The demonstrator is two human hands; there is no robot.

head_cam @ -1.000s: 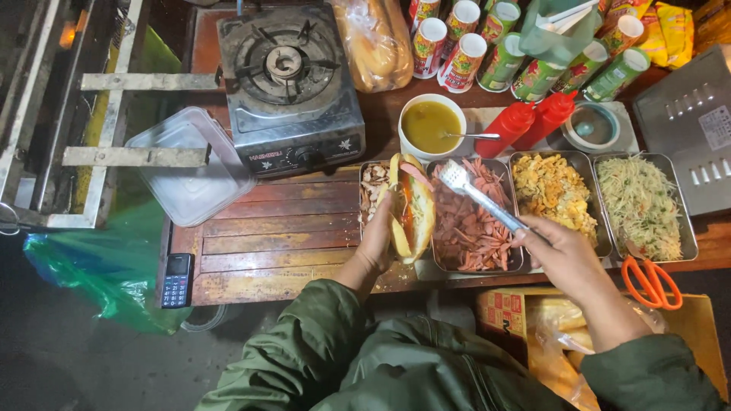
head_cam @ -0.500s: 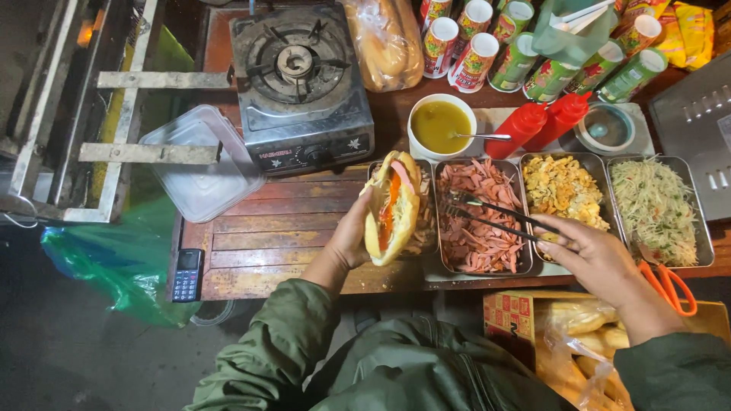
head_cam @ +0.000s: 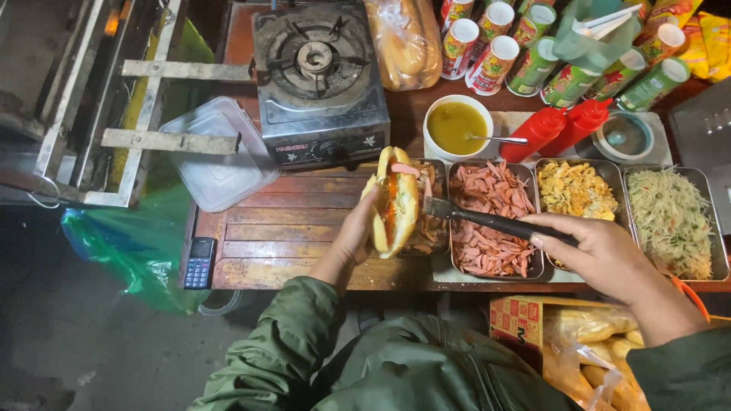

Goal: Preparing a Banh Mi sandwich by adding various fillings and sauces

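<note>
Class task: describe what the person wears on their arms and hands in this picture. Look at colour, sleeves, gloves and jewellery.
Both arms are in long, loose olive-green jacket sleeves of creased fabric that end at the wrists. The left hand and the right hand are bare: no gloves, and no rings, watch or bracelet show from this view.

**A street-side sandwich stall at night**

A slatted wooden surface [head_cam: 304, 228] carries a portable gas stove [head_cam: 320, 84], a row of steel trays [head_cam: 533, 221] filled with sliced ham [head_cam: 491, 217], scrambled egg [head_cam: 576, 190] and shredded vegetables [head_cam: 674, 221], red squeeze bottles [head_cam: 560, 129], and bagged baguettes [head_cam: 403, 42]. Dark pavement [head_cam: 68, 342] lies below, beside a metal cart frame [head_cam: 114, 114].
</note>
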